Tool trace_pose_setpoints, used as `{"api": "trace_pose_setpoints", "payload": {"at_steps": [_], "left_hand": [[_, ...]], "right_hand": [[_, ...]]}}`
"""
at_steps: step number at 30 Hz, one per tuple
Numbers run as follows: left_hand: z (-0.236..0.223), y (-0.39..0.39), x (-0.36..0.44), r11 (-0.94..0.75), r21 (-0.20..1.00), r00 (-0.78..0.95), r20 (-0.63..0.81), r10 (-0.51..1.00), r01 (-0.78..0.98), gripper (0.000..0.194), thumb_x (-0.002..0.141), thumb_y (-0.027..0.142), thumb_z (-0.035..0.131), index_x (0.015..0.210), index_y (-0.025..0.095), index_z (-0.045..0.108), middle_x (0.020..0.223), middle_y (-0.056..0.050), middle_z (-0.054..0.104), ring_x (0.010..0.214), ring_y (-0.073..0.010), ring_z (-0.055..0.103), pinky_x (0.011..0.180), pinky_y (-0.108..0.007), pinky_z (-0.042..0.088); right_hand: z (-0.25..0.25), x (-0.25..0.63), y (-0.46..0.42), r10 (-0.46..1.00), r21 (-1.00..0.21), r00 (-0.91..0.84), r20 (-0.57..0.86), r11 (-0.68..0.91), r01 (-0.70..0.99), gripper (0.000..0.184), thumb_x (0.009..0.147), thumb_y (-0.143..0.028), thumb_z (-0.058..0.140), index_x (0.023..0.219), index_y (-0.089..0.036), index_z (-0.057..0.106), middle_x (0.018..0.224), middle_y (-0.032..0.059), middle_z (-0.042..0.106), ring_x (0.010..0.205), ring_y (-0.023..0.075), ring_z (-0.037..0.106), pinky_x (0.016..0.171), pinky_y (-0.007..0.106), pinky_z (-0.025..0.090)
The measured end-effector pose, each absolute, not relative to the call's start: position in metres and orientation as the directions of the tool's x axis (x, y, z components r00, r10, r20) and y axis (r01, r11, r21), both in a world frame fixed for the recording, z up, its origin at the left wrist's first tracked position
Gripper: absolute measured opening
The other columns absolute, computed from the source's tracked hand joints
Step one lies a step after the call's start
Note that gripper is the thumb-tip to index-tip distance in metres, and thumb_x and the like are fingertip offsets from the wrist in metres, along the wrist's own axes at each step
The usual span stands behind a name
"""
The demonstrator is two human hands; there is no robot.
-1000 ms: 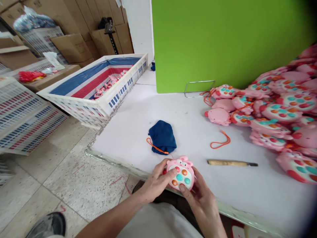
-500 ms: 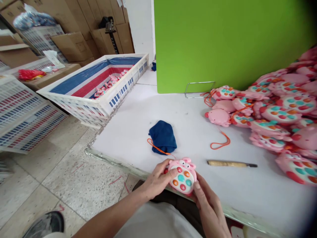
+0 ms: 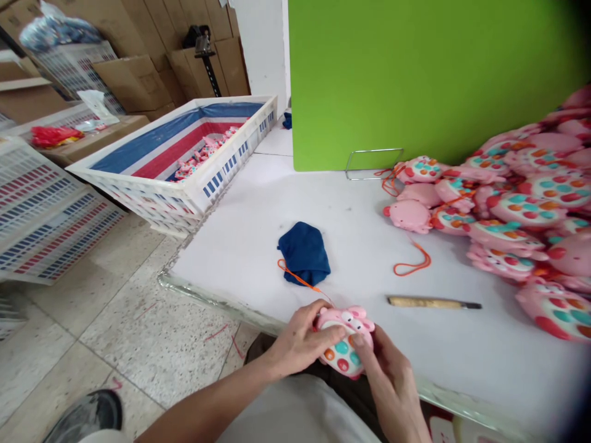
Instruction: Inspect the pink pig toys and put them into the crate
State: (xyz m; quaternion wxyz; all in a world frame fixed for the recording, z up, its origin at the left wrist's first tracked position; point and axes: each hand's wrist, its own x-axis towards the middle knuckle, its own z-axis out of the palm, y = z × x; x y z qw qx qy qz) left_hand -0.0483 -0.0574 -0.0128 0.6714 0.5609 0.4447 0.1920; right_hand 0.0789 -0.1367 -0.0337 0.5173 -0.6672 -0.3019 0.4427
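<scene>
A pink animal-shaped toy (image 3: 347, 351) with a white belly and coloured round buttons is held at the table's front edge. My left hand (image 3: 305, 341) grips its left side, thumb lying over the upper buttons. My right hand (image 3: 388, 375) closes on its right side, with its thumb pressed on the front too. The toy's back and the fingers behind it are hidden. From its top left an orange cord (image 3: 298, 277) runs out across a folded dark blue cloth (image 3: 303, 252). A wooden-handled tool (image 3: 429, 303) with a dark tip lies to the right.
Many similar pink toys (image 3: 521, 209) are heaped at the right. A loose orange cord loop (image 3: 415, 264) and a bent wire stand (image 3: 373, 165) are on the table (image 3: 231, 234). A green panel (image 3: 415, 80) rises behind. At left stands a white crate (image 3: 194, 200) lined with striped sheeting.
The toy has come slightly down and toward me, its top tilting. Both thumbs have moved inward over its front, nearly meeting near the upper buttons.
</scene>
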Motion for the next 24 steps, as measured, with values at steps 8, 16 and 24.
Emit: {"api": "trace_pose_setpoints", "payload": {"at_steps": [8, 16, 24], "left_hand": [[-0.018, -0.064, -0.050, 0.335, 0.910, 0.584, -0.413, 0.699, 0.243, 0.053, 0.060, 0.027, 0.075, 0.106, 0.021, 0.051, 0.087, 0.001, 0.059, 0.072, -0.0130, 0.053, 0.062, -0.022, 0.043], [-0.019, -0.058, -0.052, 0.340, 0.913, 0.593, -0.406, 0.695, 0.227, 0.058, 0.059, 0.026, 0.075, 0.110, 0.019, 0.049, 0.094, 0.000, 0.059, 0.082, -0.0153, 0.055, 0.069, -0.023, 0.045], [-0.033, -0.068, -0.050, 0.411, 0.875, 0.405, -0.484, 0.776, 0.257, 0.053, 0.064, 0.060, 0.063, 0.109, 0.032, 0.057, 0.113, 0.001, 0.063, 0.112, -0.0276, 0.053, 0.087, -0.033, 0.050]], "right_hand": [[-0.039, 0.087, -0.129, 0.880, -0.954, 0.386, -0.276, -0.298, -0.001, 0.036, 0.076, -0.053, 0.060, 0.084, -0.018, 0.062, 0.067, -0.0007, 0.061, 0.059, 0.0136, 0.051, 0.051, 0.021, 0.044], [-0.039, 0.084, -0.131, 0.835, -0.942, 0.437, -0.334, -0.286, -0.173, 0.046, 0.078, -0.054, 0.057, 0.106, -0.018, 0.063, 0.095, 0.0070, 0.070, 0.084, 0.0220, 0.064, 0.066, 0.025, 0.052], [-0.070, 0.069, -0.134, 0.843, -0.980, 0.517, -0.151, -0.197, 0.036, 0.049, 0.082, -0.053, 0.052, 0.119, -0.020, 0.057, 0.112, 0.0078, 0.065, 0.104, 0.0252, 0.059, 0.087, 0.033, 0.048]]}}
